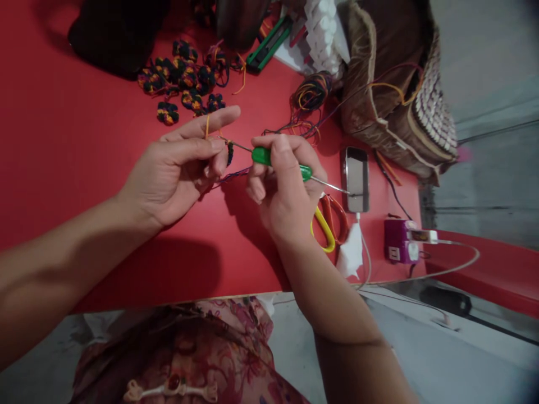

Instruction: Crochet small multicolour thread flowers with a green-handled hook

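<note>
My right hand [286, 179] grips a crochet hook [261, 156] by its green handle, the thin metal shaft pointing left. The hook's tip meets a small dark piece of crochet [229, 152], pinched between the thumb and fingers of my left hand [177, 168]. A strand of orange yarn [208, 126] loops over my raised left index finger. Dark purple strands [233, 175] run below, between the two hands. Several finished-looking crocheted flowers [185, 73] in dark, orange and purple yarn lie beyond my left hand.
A yarn ball [314, 91] trails strands toward a brown bag [366, 106]. A green box cutter [269, 45] lies at the back. Right of my right hand are scissors [324, 230], a phone [356, 179] on a cable and a purple plug adapter [398, 241]. The red table's [168, 269] front edge is near me.
</note>
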`<state>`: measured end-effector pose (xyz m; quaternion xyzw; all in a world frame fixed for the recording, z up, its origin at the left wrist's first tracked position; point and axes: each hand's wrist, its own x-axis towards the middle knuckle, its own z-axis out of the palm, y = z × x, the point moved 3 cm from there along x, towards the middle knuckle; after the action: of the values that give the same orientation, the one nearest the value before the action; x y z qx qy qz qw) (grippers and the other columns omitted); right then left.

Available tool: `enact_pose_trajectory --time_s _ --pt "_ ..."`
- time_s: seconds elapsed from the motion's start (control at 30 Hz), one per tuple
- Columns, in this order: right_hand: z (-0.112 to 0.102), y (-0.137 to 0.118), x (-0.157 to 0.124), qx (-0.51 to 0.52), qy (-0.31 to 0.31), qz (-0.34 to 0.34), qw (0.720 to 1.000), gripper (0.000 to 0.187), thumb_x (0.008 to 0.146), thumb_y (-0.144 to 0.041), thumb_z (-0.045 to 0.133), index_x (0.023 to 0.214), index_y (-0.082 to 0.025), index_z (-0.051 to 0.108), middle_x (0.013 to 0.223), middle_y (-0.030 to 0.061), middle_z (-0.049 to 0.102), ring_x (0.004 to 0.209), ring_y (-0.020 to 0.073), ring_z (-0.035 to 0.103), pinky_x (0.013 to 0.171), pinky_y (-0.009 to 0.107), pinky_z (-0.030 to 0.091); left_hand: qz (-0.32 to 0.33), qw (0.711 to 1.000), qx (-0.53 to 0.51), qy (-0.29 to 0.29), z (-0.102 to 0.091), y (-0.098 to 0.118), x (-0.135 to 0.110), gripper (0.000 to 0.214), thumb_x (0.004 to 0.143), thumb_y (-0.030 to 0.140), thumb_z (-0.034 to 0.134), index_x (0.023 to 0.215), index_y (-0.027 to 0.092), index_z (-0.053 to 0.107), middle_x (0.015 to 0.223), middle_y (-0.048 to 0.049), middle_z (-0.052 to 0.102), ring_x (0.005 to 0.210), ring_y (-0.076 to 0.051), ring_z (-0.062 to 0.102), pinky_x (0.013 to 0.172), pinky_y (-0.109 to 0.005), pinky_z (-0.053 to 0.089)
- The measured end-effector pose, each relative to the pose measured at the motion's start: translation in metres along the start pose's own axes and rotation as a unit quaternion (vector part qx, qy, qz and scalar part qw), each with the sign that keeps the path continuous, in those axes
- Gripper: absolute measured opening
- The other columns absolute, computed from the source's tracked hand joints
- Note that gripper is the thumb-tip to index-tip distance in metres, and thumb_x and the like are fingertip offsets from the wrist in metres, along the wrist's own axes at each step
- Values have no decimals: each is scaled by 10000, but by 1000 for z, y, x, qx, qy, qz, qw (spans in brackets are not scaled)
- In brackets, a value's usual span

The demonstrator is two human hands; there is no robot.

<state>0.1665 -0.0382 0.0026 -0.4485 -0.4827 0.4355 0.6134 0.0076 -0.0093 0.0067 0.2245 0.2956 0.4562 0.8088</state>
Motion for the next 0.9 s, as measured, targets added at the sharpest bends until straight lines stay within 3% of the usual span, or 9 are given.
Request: enact_pose_trajectory --time_s 0.1,0.2,0.3,0.43,0.57,0.73,0.8,0.9 --pt "2 1 7 65 -16 39 997 232 991 -585 829 944 -362 781 663 -65 588 393 107 337 366 304 341 -18 999 -25 22 5 3 -2 319 1004 6 563 1142 150 813 599 7 632 554 -134 481 560 -261 372" --pt "2 1 11 83 -36 87 992 310 985 -640 805 940 -339 746 649 -75 549 405 101 321 365 287 327 -35 999 -38 6 8 3 -2 312 1018 25 544 1136 153 804 594 12 612 551 -136 442 555 -257 365" --pt "2 1 12 96 -46 139 985 271 979 -598 794 938 -336 736 671 -75 535 438 104 329 374 272 325 -45 998 -52 -9 8 2 -1 311 1018 33 530 1125 139 801 600 3 617 552 -136 438 548 -253 365" --pt "5 -2 9 116 -44 191 974 182 960 -491 800 898 -329 747 697 -66 536 463 106 292 378 274 290 -64 996 -65 19 5 1 0 355 1029 17 482 1096 131 812 592 1 601 520 -125 466 539 -233 395" --pt "7 -6 5 134 -70 209 966 164 983 -423 751 872 -303 759 654 -68 537 450 90 256 397 264 270 -74 993 -87 11 0 0 1 296 1013 39 566 1079 172 823 594 9 612 519 -117 528 540 -210 456" --pt "6 -1 6 177 -101 209 956 197 956 -473 806 874 -302 756 638 -83 540 414 81 271 354 256 256 -59 995 -66 -37 -1 -2 1 311 957 29 622 1071 183 868 621 7 678 597 -124 627 611 -208 523" --pt "8 1 8 200 -120 201 951 191 921 -463 844 896 -296 755 638 -95 530 401 74 289 336 248 248 -55 997 -30 -55 2 -6 2 282 891 13 707 1051 157 889 657 -9 709 630 -122 645 621 -204 509" --pt "7 4 11 183 -97 193 959 251 898 -509 850 907 -288 732 620 -113 470 385 66 276 312 240 230 -34 998 16 -59 4 -10 1 273 857 33 794 1061 173 910 699 -22 727 600 -119 603 555 -224 435"
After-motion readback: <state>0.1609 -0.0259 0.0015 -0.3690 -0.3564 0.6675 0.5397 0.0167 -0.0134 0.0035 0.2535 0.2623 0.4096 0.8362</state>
